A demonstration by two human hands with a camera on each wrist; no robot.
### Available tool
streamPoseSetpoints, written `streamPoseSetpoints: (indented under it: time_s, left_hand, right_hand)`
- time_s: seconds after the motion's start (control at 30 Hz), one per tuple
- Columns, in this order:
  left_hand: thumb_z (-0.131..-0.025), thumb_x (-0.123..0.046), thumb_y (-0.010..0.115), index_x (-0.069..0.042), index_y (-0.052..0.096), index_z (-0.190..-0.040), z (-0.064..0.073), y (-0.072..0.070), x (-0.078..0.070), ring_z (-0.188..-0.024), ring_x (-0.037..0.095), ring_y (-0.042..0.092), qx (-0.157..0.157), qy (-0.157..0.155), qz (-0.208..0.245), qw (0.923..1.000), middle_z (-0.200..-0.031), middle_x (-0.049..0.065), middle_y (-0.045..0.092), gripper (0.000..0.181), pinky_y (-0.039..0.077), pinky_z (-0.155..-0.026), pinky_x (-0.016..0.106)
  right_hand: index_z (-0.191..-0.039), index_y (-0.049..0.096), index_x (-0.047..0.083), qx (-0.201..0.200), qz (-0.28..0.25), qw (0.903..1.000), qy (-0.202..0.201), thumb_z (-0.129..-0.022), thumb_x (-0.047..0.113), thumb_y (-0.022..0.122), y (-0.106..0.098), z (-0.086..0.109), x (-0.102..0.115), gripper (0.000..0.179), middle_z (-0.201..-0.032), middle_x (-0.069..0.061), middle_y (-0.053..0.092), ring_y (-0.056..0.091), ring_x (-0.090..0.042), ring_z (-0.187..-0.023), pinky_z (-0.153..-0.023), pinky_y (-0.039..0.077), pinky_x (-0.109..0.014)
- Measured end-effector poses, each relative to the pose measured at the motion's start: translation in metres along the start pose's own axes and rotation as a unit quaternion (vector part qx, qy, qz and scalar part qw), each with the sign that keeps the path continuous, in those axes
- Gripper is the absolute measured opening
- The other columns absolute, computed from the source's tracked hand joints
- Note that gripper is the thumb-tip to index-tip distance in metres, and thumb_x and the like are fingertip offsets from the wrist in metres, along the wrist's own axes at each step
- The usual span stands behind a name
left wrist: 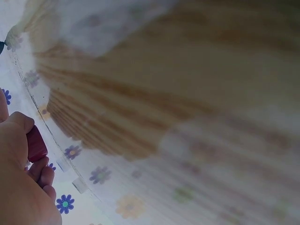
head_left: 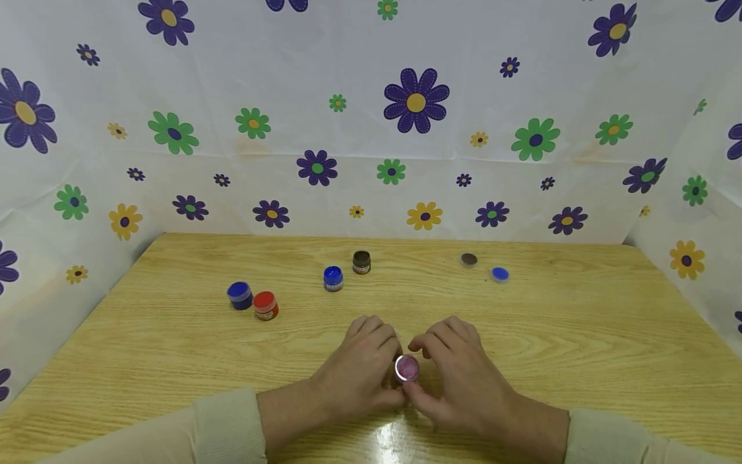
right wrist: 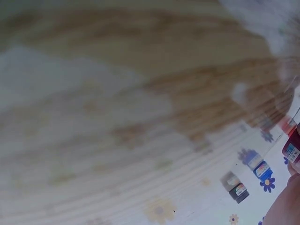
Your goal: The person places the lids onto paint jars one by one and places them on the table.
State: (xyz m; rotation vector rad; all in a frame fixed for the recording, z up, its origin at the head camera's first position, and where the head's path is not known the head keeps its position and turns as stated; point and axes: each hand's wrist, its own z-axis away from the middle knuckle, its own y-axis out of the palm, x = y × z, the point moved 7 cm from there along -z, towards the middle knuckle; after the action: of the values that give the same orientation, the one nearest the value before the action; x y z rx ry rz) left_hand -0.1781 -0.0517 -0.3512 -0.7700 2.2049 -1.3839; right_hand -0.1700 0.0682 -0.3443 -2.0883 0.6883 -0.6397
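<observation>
Near the front middle of the table, a small paint jar (head_left: 407, 368) with a pinkish-purple top is held between the two hands. The left hand (head_left: 362, 370) grips it from the left, fingers curled. In the left wrist view the jar's dark red side (left wrist: 37, 144) shows between thumb and fingers. From the right, the right hand (head_left: 458, 374) curves its fingers around the top, its thumb at the near rim. How firmly the right fingertips press is hard to tell. The right wrist view catches the labelled jar (right wrist: 292, 149) at its edge.
Farther back stand an open blue paint jar (head_left: 333, 279) and an open black one (head_left: 362, 262). A dark lid (head_left: 469, 260) and a blue lid (head_left: 500, 275) lie at the back right. Lidded blue (head_left: 239, 296) and red (head_left: 265, 305) jars stand left. A flowered cloth (head_left: 348, 129) surrounds the table.
</observation>
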Motion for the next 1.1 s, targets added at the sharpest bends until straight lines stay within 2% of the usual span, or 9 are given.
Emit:
streamPoseSetpoints:
  time_s: [0.33, 0.67, 0.9, 1.1]
  left_hand:
    - [-0.073, -0.042, 0.079, -0.017, 0.062, -0.086, -0.0007, -0.0001, 0.0002, -0.09, 0.011, 0.048, 0.001, -0.003, -0.001, 1.0, -0.086, -0.008, 0.057, 0.033, 0.038, -0.088, 0.03]
    - [-0.072, -0.042, 0.079, -0.017, 0.062, -0.085, -0.0003, 0.0013, 0.0008, -0.091, 0.012, 0.048, 0.008, -0.004, -0.002, 1.0, -0.089, -0.007, 0.059, 0.033, 0.038, -0.091, 0.031]
    - [-0.072, -0.039, 0.078, -0.018, 0.061, -0.083, -0.001, 0.0002, 0.0016, -0.089, 0.01, 0.046, 0.007, -0.007, 0.006, 0.9999, -0.088, -0.009, 0.058, 0.029, 0.037, -0.089, 0.03]
    - [-0.073, -0.041, 0.078, -0.018, 0.061, -0.083, -0.0007, 0.0016, 0.0019, -0.09, 0.011, 0.047, 0.019, -0.01, 0.01, 0.9997, -0.089, -0.009, 0.058, 0.031, 0.038, -0.09, 0.031]
  right_hand:
    - [-0.096, 0.066, 0.017, -0.023, -0.006, 0.9991, -0.036, -0.071, 0.028, 0.072, -0.0018, 0.0006, 0.0037, 0.028, -0.091, 0.01, 0.055, 0.045, -0.009, -0.093, -0.084, 0.038, -0.037]
    - [-0.091, 0.063, 0.02, 0.002, -0.006, 1.0, -0.006, -0.076, 0.034, 0.074, 0.0007, -0.0001, 0.0009, 0.023, -0.088, 0.01, 0.055, 0.044, -0.008, -0.092, -0.087, 0.039, -0.036]
    - [-0.089, 0.062, 0.019, -0.002, 0.006, 1.0, -0.004, -0.078, 0.038, 0.075, 0.0003, -0.0008, -0.0003, 0.025, -0.087, 0.009, 0.056, 0.045, -0.008, -0.09, -0.087, 0.039, -0.036]
    - [-0.092, 0.062, 0.02, -0.003, 0.013, 0.9999, 0.0, -0.077, 0.04, 0.075, 0.0003, -0.0002, -0.0001, 0.028, -0.087, 0.01, 0.056, 0.045, -0.008, -0.09, -0.088, 0.038, -0.036]
